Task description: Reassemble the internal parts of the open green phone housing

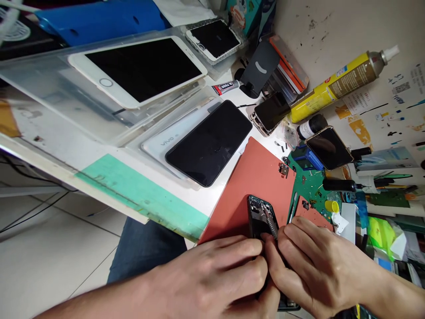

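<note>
Steadying the opened phone (255,221) appears to be the function of the left hand (226,270): its fingers are curled around the near part of the body, grasping it. The phone is located over the red mat (239,190), angled away from the wearer, with its far end exposed between the hands, an orientation that likely keeps the internal components accessible and in sight. The right hand (318,261) meets the left at the phone, its fingers bent inward. A ribbed silver piece (270,223) extends from beside these fingertips across the phone interior; the knuckles obscure the contact, so it cannot be determined whether the right fingers grasp this piece or only touch the phone.

Small parts (283,169) lie at the far edge of the mat, presumably set apart to avoid loss. A slim metal tool (293,206) lies just beyond the right hand, a position that suits quick reach. A dark screen panel (209,144) rests partly over a pale vivo back cover (166,141), outside the working area.
</note>
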Tool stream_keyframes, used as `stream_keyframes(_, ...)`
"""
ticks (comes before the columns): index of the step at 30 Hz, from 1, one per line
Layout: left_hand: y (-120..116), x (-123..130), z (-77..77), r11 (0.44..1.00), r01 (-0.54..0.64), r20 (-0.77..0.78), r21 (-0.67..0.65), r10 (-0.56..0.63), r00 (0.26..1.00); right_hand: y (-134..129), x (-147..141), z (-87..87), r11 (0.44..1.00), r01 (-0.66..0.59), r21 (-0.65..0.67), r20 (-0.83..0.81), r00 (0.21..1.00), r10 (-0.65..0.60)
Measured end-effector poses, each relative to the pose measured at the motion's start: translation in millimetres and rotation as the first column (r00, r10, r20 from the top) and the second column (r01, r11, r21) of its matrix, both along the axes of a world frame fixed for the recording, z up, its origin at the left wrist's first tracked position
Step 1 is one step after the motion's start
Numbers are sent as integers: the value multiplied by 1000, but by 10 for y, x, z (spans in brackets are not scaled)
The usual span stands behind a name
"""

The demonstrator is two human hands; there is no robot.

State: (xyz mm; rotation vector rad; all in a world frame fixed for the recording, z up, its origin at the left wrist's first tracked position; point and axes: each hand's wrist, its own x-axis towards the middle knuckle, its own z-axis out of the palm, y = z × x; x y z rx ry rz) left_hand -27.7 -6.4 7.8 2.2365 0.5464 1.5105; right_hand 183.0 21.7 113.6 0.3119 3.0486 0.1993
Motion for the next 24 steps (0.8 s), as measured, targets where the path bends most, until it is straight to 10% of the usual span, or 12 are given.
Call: stream_keyframes(24,-82,24,-129,1000,3,28,22,-4,1000,3,51,-12,1000,7,4,-28,1000,-7)
